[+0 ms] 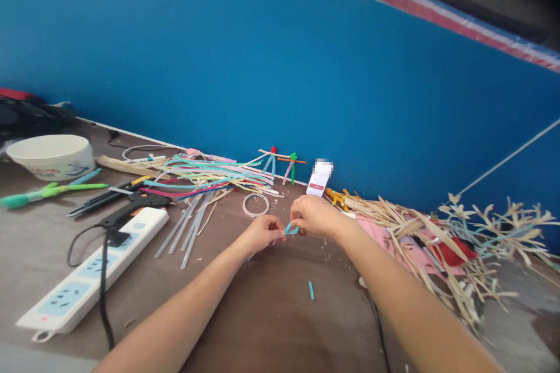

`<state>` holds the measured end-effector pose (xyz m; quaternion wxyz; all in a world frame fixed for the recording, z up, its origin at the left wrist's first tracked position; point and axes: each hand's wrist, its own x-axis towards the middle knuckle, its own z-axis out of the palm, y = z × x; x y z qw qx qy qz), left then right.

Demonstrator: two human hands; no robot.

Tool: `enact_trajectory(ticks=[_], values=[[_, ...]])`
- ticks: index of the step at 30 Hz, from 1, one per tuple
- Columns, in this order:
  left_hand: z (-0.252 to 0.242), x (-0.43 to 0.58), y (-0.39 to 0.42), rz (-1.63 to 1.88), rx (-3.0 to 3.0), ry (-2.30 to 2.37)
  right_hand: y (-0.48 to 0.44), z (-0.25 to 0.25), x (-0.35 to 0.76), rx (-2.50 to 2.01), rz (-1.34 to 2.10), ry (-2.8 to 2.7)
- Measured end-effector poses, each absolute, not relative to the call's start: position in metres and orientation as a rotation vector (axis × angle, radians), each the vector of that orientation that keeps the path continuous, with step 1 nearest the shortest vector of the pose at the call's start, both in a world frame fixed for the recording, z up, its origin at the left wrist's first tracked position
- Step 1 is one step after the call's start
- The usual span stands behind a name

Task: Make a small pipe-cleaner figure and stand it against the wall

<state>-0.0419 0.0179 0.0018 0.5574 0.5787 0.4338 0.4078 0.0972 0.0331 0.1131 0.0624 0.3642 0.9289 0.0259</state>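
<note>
Near the middle of the brown table, my left hand (262, 234) pinches one end of a light blue strip (290, 229). My right hand (311, 215) has its fingers closed on the other side of the same strip, which bends between the two hands. A short blue piece (311, 290) lies on the table below them. Behind my hands stand two small twisted figures, one with a red top (273, 151) and one with a green top (293, 157), against the blue panel. A roll of clear tape (256, 205) lies just behind my left hand.
To the left are a white power strip (100, 268), a black glue gun (133, 204), clear sticks (192, 233), coloured strips (210, 172) and a white bowl (52, 157). A phone (318, 179) leans at the panel. Pale dried strips (394, 215) spread on the right.
</note>
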Motion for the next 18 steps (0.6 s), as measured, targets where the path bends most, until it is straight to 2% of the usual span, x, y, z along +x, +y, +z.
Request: enact_trajectory(ticks=[5,9,18], values=[[0.001,-0.038,0.014,0.865,1.388,0.915,0.023,0.106,0.088,0.989,0.062,2.746],[0.002,-0.04,0.013,0.862,1.343,0.788,0.027,0.106,0.085,1.076,-0.05,2.784],[0.006,-0.045,0.013,0.894,1.29,0.665,0.057,0.103,0.114,1.367,-1.115,2.649]])
